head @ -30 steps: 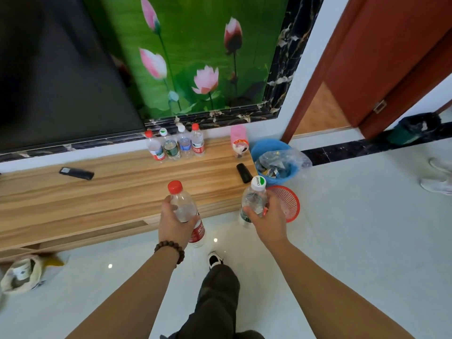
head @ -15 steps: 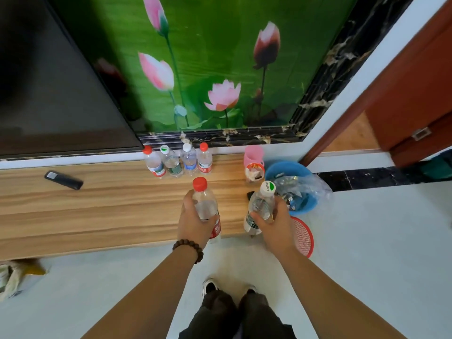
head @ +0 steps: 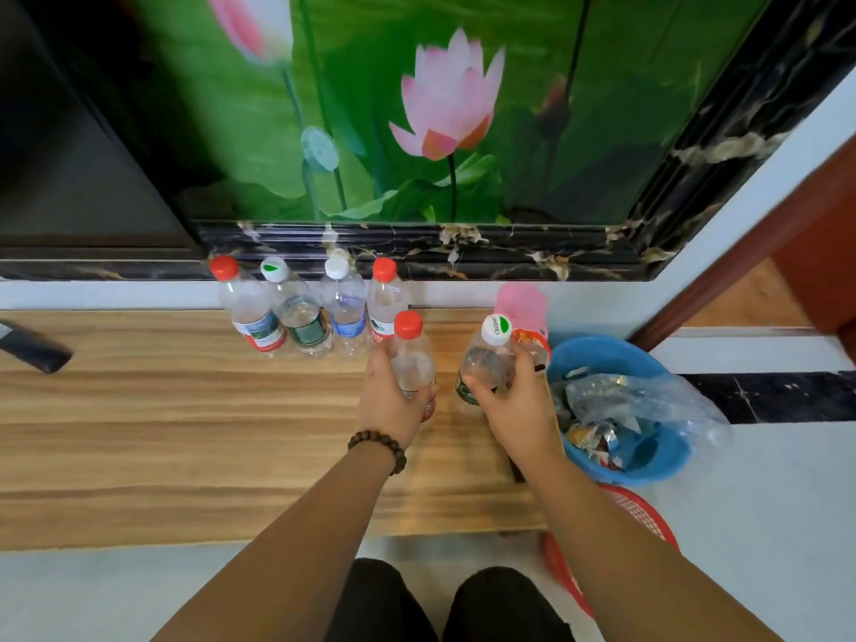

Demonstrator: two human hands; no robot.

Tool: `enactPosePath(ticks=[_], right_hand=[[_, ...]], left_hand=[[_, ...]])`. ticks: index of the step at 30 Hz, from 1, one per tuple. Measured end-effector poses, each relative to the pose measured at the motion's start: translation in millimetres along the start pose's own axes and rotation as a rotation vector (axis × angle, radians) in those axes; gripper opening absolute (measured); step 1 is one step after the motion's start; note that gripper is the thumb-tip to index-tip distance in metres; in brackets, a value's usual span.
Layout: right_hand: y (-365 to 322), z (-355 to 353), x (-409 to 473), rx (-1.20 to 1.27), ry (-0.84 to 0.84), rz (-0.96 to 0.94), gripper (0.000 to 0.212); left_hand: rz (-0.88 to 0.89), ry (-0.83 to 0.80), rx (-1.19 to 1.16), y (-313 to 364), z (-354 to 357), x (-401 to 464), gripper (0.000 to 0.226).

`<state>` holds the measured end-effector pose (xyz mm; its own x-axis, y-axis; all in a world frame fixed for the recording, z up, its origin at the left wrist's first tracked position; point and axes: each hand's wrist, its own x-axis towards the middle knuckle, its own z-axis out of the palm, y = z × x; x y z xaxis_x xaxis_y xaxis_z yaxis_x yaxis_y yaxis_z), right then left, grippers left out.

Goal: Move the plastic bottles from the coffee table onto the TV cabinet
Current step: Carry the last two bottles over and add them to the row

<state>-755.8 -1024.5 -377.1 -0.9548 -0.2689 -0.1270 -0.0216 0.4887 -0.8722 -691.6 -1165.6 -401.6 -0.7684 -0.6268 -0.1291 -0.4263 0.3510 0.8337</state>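
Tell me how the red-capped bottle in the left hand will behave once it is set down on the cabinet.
The red-capped bottle in the left hand looks clear and nearly empty, so probably light. Tall and narrow, it may tip easily if nudged. On the smooth TV cabinet it would likely roll.

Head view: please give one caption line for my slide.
Both hands, left hand and right hand, lower two bottles onto the TV cabinet beside four standing bottles.
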Motion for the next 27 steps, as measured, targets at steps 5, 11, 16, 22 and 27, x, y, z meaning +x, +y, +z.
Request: enactPosePath(ticks=[5, 11, 16, 22, 27], right_hand=[[50.4, 36.1, 43.7, 0.047, 0.08, -0.09, 0.069], [76.2, 55.5, 63.5, 0.015, 0.18, -0.235, 0.07], [83.3, 60.8, 69.4, 0.008, 0.204, -0.301, 0.066], [87.0, 63.9, 72.1, 0.011, 0.187, -0.324, 0.069], [93.2, 53.7, 60.0, -0.028, 0.177, -0.334, 0.081]], left_hand=[[0.136, 0.09, -0.033, -35.3, 36.0, 40.7, 0.081], [0.247, 0.127, -0.144, -57.2, 62.4, 53.9, 0.086], [0.247, 0.172, -0.157, -82.6, 78.1, 53.7, 0.08], [0.243, 0.183, -0.157, -92.0, 84.2, 51.8, 0.077], [0.178, 0.161, -0.176, -99.9, 85.0, 45.8, 0.104]])
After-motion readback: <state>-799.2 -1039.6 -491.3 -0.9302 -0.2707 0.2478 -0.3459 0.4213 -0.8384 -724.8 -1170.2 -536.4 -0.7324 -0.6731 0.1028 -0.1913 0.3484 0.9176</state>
